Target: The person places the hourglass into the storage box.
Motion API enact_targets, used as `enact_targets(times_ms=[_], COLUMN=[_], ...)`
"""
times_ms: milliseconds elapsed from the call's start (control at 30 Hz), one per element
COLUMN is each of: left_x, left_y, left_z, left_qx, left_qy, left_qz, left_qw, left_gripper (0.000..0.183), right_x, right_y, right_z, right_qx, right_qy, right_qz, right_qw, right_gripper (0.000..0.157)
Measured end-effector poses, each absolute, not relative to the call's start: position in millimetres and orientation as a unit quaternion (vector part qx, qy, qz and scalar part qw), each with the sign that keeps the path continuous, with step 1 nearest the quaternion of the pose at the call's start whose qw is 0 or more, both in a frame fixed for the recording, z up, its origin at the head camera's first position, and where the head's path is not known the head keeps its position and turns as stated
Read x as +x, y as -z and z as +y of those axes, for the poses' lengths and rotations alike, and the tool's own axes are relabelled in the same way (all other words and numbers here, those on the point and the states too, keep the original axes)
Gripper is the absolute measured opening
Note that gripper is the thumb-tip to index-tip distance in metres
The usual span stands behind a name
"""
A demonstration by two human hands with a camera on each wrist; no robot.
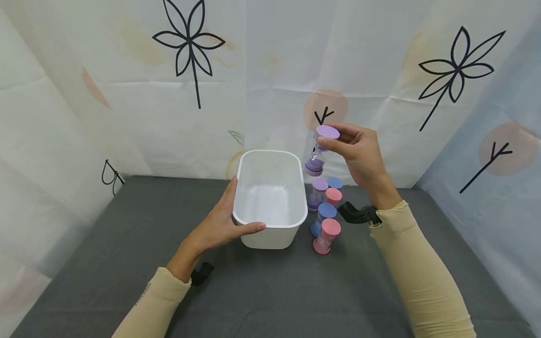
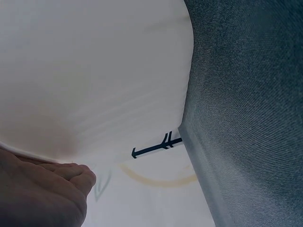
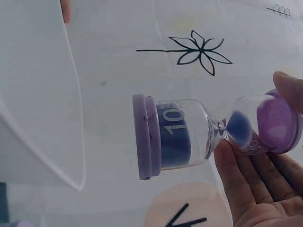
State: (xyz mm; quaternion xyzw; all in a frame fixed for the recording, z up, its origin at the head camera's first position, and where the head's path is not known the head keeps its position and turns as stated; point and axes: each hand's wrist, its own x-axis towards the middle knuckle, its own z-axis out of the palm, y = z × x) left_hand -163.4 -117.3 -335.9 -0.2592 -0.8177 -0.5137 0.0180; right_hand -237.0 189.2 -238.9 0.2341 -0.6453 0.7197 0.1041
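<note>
A purple-capped hourglass (image 1: 314, 164) with "10" on its glass is pinched near its upper cap by my right hand (image 1: 359, 150). It is held tilted beside the right rear of a white plastic tub (image 1: 270, 237). Purple sand lies in its lower bulb, as the right wrist view shows. My left hand (image 1: 220, 223) rests against the tub's near left corner, its thumb straight along the front rim and its fingers on the left wall. No items show inside the tub.
Right of the tub stand several more hourglasses: a purple one (image 1: 320, 185), a rear blue one (image 1: 335, 182), a rear pink one (image 1: 333, 195), a front blue one (image 1: 327, 211) and a front pink one (image 1: 330, 228). A grey cloth (image 1: 270, 295) covers the table; printed white fabric (image 1: 274, 70) hangs behind.
</note>
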Motion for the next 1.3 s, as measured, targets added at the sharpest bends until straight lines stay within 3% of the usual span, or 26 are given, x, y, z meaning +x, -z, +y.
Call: enact_targets(times_ms=[300, 600, 967, 1300], left_x=[-165.0, -188.7, -188.2, -187.7], left_y=[337.4, 371.9, 373.3, 372.2], left_z=[-117.8, -122.4, -123.8, -123.8], left_qx=[-0.262, -0.270, -0.260, -0.270], left_qy=[0.524, 0.527, 0.521, 0.521], left_qz=[-0.810, -0.806, -0.812, -0.809], left_qw=[0.017, 0.028, 0.026, 0.027], left_gripper=[0.121, 0.126, 0.123, 0.124], right_x=[-263.2, -286.0, -307.9, -313.5], right_y=[235.0, 249.8, 278.7, 300.3], right_z=[131.4, 86.2, 57.2, 49.1], right_qx=[0.228, 0.162, 0.103, 0.069], right_qy=[-0.690, -0.656, -0.593, -0.533], right_qz=[-0.684, -0.737, -0.798, -0.842], right_qw=[0.064, 0.027, -0.028, -0.040], right_gripper=[0.035, 0.039, 0.045, 0.042])
